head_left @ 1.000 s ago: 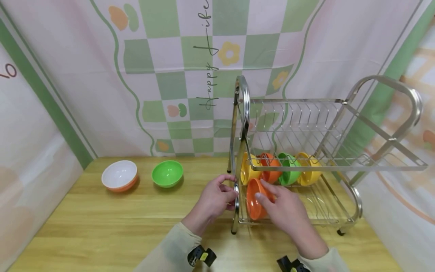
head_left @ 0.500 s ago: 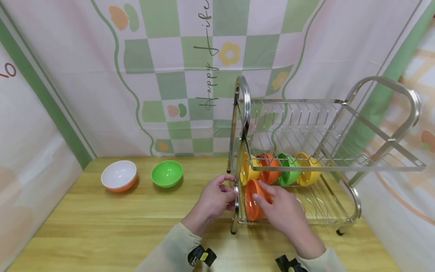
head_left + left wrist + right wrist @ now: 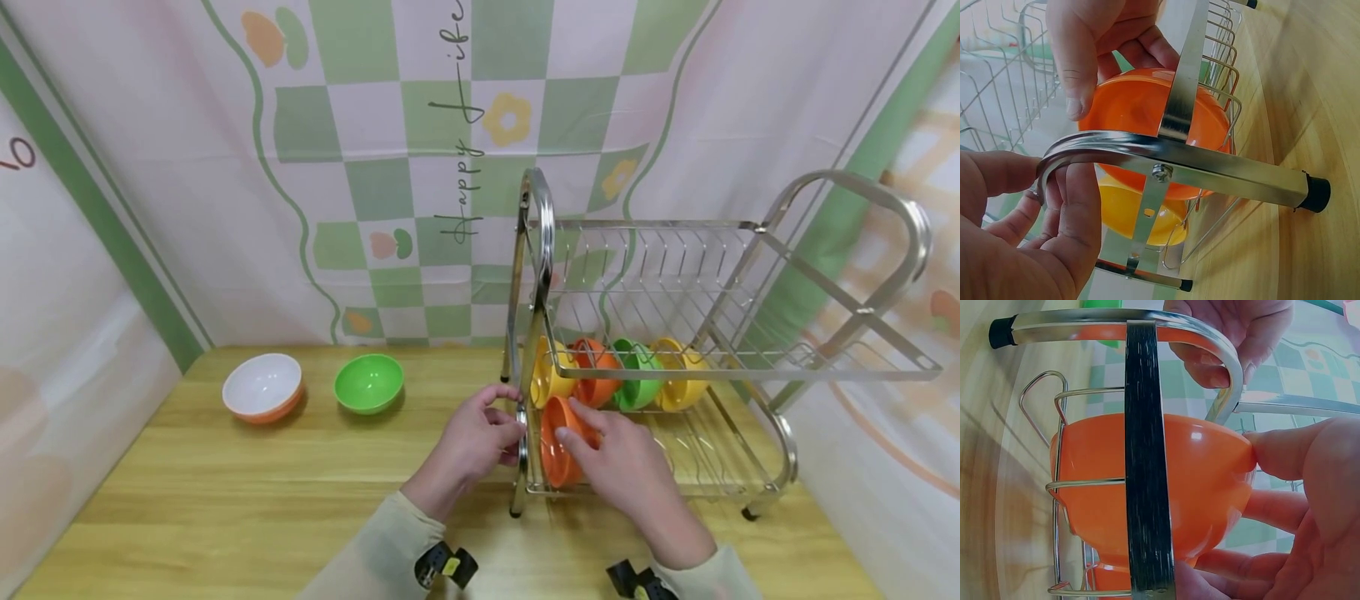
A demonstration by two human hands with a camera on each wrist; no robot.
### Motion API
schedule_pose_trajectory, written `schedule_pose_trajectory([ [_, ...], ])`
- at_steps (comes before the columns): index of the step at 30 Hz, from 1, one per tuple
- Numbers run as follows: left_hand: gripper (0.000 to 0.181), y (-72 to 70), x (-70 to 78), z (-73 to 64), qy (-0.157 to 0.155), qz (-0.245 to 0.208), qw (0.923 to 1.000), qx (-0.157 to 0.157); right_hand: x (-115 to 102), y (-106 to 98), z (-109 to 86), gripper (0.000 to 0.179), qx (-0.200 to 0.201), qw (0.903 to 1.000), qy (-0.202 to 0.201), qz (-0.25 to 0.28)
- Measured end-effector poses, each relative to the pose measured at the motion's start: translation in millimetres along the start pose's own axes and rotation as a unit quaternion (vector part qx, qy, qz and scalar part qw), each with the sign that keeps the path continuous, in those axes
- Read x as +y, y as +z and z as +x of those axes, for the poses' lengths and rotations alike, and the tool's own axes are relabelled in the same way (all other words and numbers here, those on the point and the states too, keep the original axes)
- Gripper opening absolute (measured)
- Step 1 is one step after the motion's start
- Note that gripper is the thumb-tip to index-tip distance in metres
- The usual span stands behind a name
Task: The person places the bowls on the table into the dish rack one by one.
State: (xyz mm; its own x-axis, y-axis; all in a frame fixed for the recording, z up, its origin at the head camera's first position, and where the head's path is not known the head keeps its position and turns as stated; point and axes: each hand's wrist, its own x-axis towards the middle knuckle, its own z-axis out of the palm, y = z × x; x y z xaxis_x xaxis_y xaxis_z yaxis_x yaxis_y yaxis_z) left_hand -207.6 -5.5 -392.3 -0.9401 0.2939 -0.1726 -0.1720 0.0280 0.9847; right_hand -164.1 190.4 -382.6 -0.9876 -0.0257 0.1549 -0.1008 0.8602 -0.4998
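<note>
In the head view, an orange bowl (image 3: 557,454) stands on its side in the lower tier of a metal dish rack (image 3: 630,375), at the front left. My right hand (image 3: 626,458) holds this bowl, thumb at the rim and fingers on the outside. The right wrist view shows the bowl's outer wall (image 3: 1204,481) behind a flat rack bar. My left hand (image 3: 476,433) grips the curved left side frame; the left wrist view shows its thumb and fingers around the metal tube (image 3: 1085,144). A row of yellow (image 3: 551,379), orange-red, green and yellow bowls stands behind.
On the wooden table (image 3: 300,517) to the left sit a white-and-orange bowl (image 3: 264,387) and a green bowl (image 3: 369,383), both upright. The rack's upper tier (image 3: 675,283) overhangs the lower one. A patterned curtain (image 3: 435,125) closes off the back.
The orange bowl and my right hand have shifted slightly to the left, toward the side frame. My left hand keeps its place on the rack.
</note>
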Motion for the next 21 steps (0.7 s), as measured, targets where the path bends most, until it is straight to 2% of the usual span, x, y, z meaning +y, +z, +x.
schedule_pose_trajectory([
  [21, 0.036, 1.9, 2.2, 0.5, -0.012, 0.023, 0.9996, 0.012, -1.1, 1.9, -1.6, 0.061, 0.003, 0.9998, -0.009, -0.016],
])
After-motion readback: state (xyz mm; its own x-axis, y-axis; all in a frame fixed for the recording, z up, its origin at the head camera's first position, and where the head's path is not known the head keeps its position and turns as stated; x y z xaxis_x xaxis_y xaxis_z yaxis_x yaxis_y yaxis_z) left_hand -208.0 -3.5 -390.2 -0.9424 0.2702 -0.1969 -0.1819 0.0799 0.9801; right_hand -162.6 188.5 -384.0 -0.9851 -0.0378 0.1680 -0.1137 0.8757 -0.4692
